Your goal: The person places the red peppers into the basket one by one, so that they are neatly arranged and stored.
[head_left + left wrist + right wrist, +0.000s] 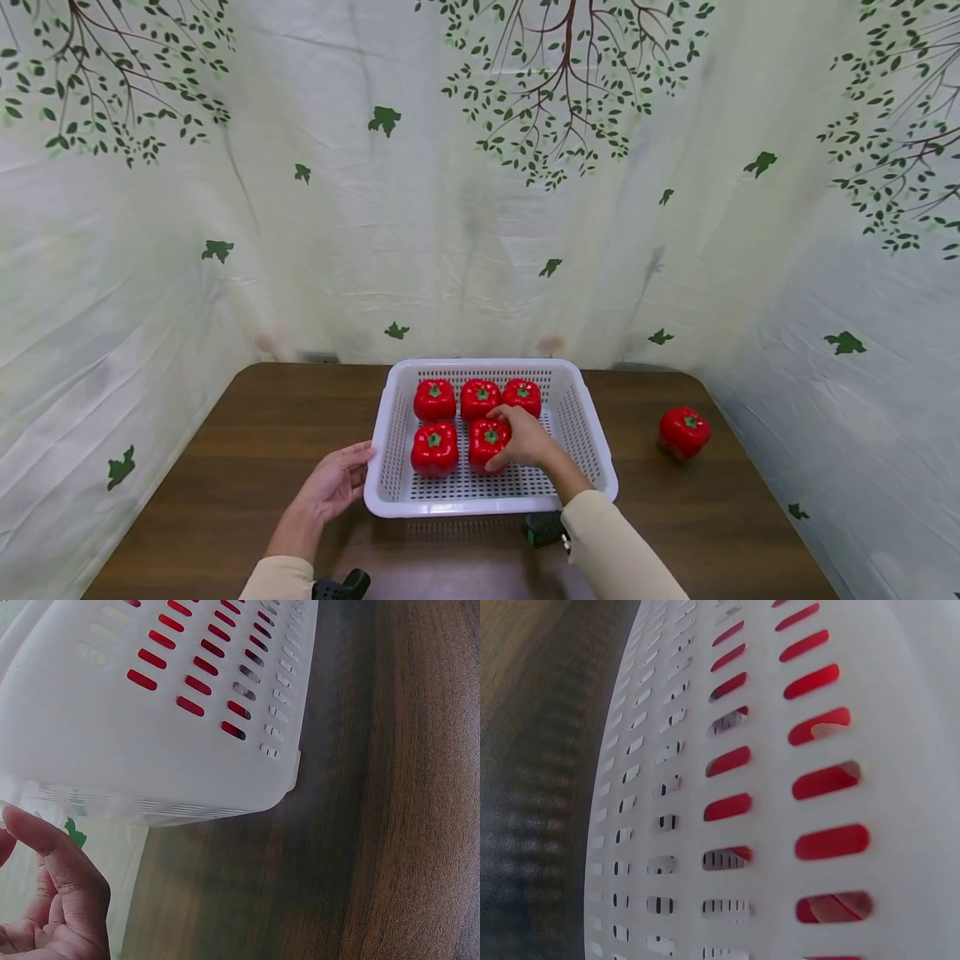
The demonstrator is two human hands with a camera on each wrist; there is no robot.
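Observation:
A white perforated plastic basket (491, 506) holds several glossy red bell peppers with green stems, among them a front-left one (434, 451) and a back-left one (435, 401). My right hand (527, 439) reaches over the front rim and grips the front-middle bell pepper (486, 443), fingers at its far side and thumb at its near side. In the right wrist view, red shows through slots in the basket wall (769, 765). My left hand (339, 483) holds the basket's left rim with its fingertips; in the left wrist view, that hand (64, 900) sits beside the basket's corner.
Another red bell pepper (684, 432) lies on the brown wooden table (300, 408), toward the right edge. A pale leaf-printed curtain (480, 250) stands behind and beside the table. Dark wrist devices (342, 585) are under both forearms.

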